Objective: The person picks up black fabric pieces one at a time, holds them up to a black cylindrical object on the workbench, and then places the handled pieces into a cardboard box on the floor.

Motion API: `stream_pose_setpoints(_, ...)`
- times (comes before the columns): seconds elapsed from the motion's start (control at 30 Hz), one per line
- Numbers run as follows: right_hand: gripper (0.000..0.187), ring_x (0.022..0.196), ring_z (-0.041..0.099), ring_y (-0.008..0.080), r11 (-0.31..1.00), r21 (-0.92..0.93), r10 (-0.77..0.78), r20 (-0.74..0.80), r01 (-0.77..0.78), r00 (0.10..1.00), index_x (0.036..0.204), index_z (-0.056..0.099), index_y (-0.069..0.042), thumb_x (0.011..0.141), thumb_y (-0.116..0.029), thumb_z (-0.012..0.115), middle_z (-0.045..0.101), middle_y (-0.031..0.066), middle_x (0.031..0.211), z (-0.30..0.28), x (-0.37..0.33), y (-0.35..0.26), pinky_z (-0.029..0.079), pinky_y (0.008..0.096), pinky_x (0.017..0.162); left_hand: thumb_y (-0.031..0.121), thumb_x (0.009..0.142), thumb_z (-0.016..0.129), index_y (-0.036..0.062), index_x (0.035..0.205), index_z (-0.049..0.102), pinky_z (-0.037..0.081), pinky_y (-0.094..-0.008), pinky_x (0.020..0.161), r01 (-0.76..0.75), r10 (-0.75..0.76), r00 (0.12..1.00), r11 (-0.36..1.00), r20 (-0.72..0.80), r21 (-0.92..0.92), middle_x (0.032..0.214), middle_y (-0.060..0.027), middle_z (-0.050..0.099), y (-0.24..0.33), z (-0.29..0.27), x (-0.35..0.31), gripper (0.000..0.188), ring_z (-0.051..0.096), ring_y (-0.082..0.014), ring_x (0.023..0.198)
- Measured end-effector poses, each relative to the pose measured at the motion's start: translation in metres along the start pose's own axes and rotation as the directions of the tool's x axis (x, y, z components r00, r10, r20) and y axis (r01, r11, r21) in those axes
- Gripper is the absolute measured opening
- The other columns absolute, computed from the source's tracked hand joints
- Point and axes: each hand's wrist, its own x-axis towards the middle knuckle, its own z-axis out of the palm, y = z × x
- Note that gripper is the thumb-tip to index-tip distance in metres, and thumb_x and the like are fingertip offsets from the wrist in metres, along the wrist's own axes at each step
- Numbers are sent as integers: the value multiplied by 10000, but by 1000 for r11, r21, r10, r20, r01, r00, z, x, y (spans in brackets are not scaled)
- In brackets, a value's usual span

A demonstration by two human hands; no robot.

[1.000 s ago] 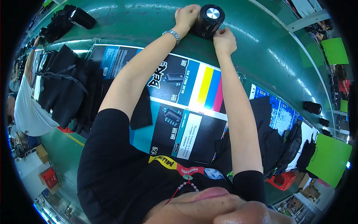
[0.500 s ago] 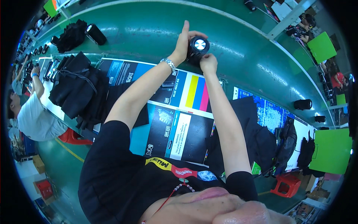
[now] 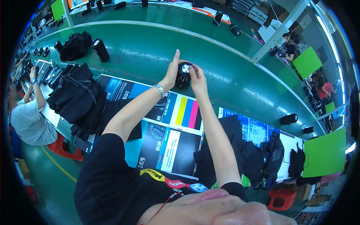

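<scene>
A black cylindrical speaker point(image 3: 182, 80) with a shiny silver disc on its end stands upright over the far edge of the printed sheets. My left hand point(image 3: 171, 75) is wrapped round its left side, thumb pointing up. From the right, my right hand point(image 3: 199, 81) grips the speaker near its top, with fingertips at the silver disc. The speaker's far side and some of the left fingers are hidden. Beneath my forearms lie printed sheets point(image 3: 157, 144) with colour bars. Black cloth pieces point(image 3: 225, 140) lie beside my right forearm, and a heap of black cloth bags point(image 3: 77, 92) lies left.
Another black speaker point(image 3: 100, 50) stands on the green surface at the far left beside a black cloth bundle point(image 3: 76, 45). Two more cylinders, one a speaker point(image 3: 288, 119), lie at right. A green panel point(image 3: 325, 153) rises at right; a co-worker point(image 3: 32, 120) sits at left.
The view has tilted, so hands and speaker sit lower in the picture. My right hand has moved from the speaker's lower side up to its disc end. My left hand keeps its hold.
</scene>
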Motion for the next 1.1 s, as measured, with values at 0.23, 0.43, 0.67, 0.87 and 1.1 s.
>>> stream_pose_setpoints(0.23, 561, 1006, 613, 266, 927, -283, 213, -141, -246, 967, 1069, 624, 19, 890, -502, 519, 649, 202, 971, -5, -3, -19, 443, 340, 859, 558, 894, 479, -57, 1000, 634, 449, -273, 779, 56, -43, 998, 856, -38, 513, 915, -105, 645, 13, 20, -13, 643, 577, -161, 864)
stream_pose_setpoints(0.43, 553, 756, 630, 409, 771, -600, 47, -281, -214, 958, 735, 661, -4, 825, -540, 558, 642, 215, 711, -11, -3, -31, 469, 466, 711, 495, 889, 533, -70, 961, 633, 456, -294, 702, -29, 70, 997, 792, -44, 610, 837, -129, 643, 1, 26, -3, 578, 576, -155, 771)
stream_pose_setpoints(0.67, 510, 795, 647, 386, 775, -585, 49, -323, -240, 945, 784, 680, -5, 817, -507, 593, 665, 200, 759, -25, -8, -39, 481, 448, 741, 428, 878, 582, -54, 923, 630, 454, -282, 627, -49, 89, 995, 827, -44, 560, 799, -119, 643, -11, 43, 3, 486, 575, -144, 707)
stream_pose_setpoints(0.87, 559, 917, 640, 373, 820, -533, 12, -347, -207, 938, 1019, 636, 16, 818, -504, 607, 680, 202, 915, -31, -12, -33, 484, 423, 816, 343, 879, 609, -46, 880, 644, 446, -266, 624, -125, 176, 983, 849, -52, 513, 772, -95, 638, -17, 53, -1, 391, 565, -115, 701)
stream_pose_setpoints(1.1, 673, 734, 560, 183, 958, 17, 282, -263, -288, 923, 913, 601, 103, 850, -567, 575, 632, 131, 823, -32, -28, 10, 451, 314, 704, 235, 918, 564, -24, 911, 612, 499, -326, 735, -90, 29, 957, 976, -289, -200, 842, -114, 664, -15, 16, 4, 263, 633, -187, 778)
